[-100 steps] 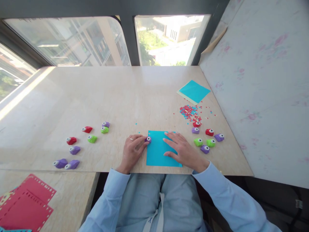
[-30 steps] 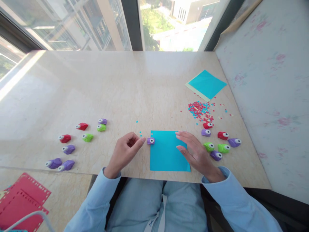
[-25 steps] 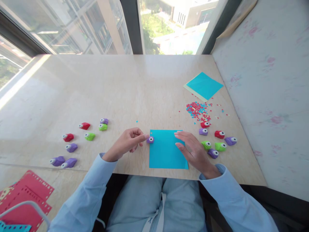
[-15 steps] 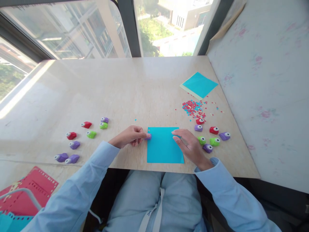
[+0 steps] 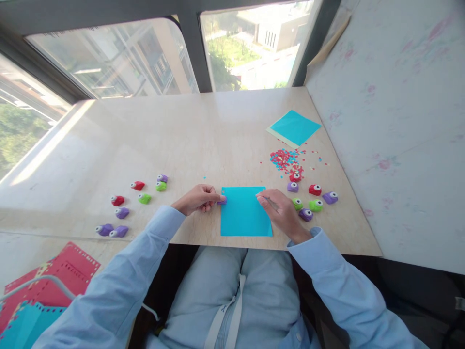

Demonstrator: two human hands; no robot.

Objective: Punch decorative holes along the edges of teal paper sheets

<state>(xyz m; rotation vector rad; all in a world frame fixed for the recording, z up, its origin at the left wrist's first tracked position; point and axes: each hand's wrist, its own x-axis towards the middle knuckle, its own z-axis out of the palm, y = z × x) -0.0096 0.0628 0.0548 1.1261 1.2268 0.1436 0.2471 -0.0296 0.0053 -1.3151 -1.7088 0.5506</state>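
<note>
A square sheet of blue paper (image 5: 244, 213) lies flat at the near edge of the marble table (image 5: 203, 135). My left hand (image 5: 198, 198) grips a small purple paper punch (image 5: 223, 199) that sits on the sheet's upper left edge; most of the punch is hidden by my fingers. My right hand (image 5: 281, 213) rests on the sheet's right side, fingers flat and pressing it down.
A cluster of red, green and purple punches (image 5: 308, 196) lies right of the sheet, another cluster (image 5: 134, 203) to the left. Red and blue paper bits (image 5: 285, 159) and a blue and yellow paper stack (image 5: 293, 128) sit behind. Punched red sheets (image 5: 54, 276) lie lower left.
My left hand had let go of the purple punch a second ago; it has since moved back right and closed on it. My right hand stays on the paper.
</note>
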